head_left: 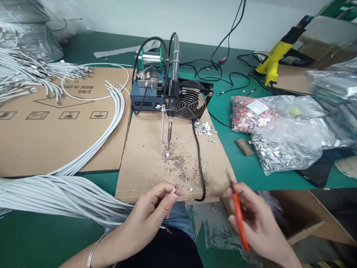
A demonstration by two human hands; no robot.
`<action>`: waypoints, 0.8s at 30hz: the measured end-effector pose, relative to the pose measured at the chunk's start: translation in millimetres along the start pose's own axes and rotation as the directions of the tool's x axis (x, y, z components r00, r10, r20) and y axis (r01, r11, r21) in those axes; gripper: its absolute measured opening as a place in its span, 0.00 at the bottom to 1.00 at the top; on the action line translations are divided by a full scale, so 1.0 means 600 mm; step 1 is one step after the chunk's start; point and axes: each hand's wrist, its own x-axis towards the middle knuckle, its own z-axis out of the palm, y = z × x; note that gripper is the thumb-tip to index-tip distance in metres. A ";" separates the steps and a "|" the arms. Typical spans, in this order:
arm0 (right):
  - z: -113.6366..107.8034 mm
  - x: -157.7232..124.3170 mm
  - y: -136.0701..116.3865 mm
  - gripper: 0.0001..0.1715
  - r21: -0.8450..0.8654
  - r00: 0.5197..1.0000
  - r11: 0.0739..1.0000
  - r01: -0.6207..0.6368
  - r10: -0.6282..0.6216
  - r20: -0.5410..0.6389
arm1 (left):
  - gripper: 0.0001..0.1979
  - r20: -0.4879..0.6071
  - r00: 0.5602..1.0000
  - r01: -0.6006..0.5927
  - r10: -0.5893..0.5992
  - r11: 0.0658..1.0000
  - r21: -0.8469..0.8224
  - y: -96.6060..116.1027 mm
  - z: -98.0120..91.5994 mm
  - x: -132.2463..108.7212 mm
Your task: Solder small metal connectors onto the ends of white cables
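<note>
While the left hand pinches a white cable end in front of the soldering iron, the right hand grips a red-handled tool right of it; wire preparation seems underway, calling next for a steady pinch

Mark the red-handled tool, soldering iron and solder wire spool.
Red-handled tool (240,219): head view, on the handle.
Soldering iron (175,69): head view, on its grey grip.
Solder wire spool (152,58): head view, on the wound wire.
</note>
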 end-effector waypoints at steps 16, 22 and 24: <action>0.028 0.015 -0.049 0.08 -0.246 0.852 0.952 0.181 -0.027 0.523 | 0.16 0.165 0.981 0.137 -0.100 0.963 -0.233 -0.001 -0.006 -0.012; 0.028 0.011 -0.047 0.05 -0.210 0.877 0.953 0.216 -0.095 0.470 | 0.15 0.140 0.988 0.073 -0.059 0.992 -0.100 0.005 -0.008 -0.016; 0.029 0.010 -0.048 0.06 -0.214 0.882 0.953 0.215 -0.095 0.462 | 0.15 0.115 0.993 0.028 -0.022 0.998 -0.049 0.004 -0.009 -0.017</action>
